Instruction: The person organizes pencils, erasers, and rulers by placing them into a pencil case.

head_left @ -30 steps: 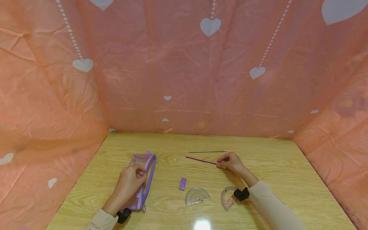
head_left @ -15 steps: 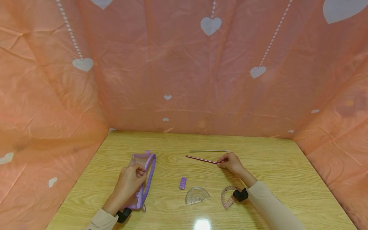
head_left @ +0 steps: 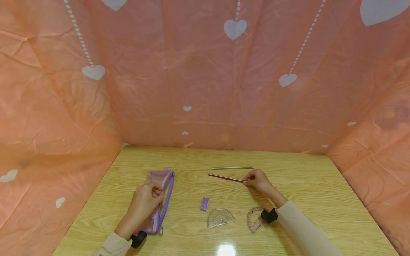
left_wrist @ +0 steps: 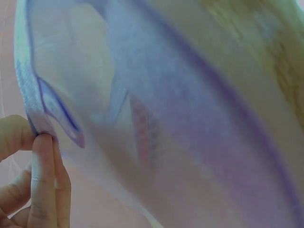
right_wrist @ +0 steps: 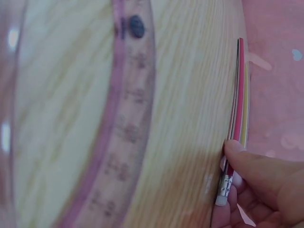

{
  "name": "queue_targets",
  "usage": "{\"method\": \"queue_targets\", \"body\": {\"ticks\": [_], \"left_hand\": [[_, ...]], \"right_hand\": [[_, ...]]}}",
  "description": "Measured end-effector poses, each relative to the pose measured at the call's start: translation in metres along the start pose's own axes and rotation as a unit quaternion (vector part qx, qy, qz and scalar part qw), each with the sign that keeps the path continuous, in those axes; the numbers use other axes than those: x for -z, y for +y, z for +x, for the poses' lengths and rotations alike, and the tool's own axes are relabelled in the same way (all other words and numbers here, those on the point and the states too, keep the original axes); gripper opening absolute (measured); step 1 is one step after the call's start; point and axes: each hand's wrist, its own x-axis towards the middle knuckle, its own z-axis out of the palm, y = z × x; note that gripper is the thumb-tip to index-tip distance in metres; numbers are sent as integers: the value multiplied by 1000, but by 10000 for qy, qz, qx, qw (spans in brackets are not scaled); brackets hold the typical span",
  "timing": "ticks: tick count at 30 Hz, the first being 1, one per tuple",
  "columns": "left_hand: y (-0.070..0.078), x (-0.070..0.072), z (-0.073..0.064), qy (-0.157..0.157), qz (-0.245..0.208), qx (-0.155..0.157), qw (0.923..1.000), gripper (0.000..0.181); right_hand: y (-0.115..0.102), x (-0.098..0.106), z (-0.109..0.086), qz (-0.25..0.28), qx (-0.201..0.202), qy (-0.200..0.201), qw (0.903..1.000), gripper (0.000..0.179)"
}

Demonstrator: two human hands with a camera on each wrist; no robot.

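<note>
Here, left hand pinches rim of purple translucent zippered pouch at left, presumably spreading mouth; right hand pinches slim dark-red pencil near eraser-tipped end, right of pouch, probably leaving shaft free.

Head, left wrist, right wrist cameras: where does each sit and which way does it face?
Head: worn on head, facing forward and down at the table; left hand and right hand show.
Left wrist: on that wrist, facing the pouch; left hand pinches its edge.
Right wrist: on that wrist, facing the table; right hand grips the red pencil.
Head and right wrist share that pencil.
</note>
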Motion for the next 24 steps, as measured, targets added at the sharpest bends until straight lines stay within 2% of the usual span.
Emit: {"method": "queue_targets", "body": {"ticks": [5,11,24], "left_hand": [[-2,-1,0,70,-6,-62,10000,10],[-3,-2,2,20,-41,37,10000,7],[-2,0,0,96,-51,-29,9999,11]], "right_hand": [[-1,3,2,-173,97,-98,9998,4],[-2,5,2,-223,118,-173,9995,5],[-4,6,2,-241,45,-108,9996,4]]}}
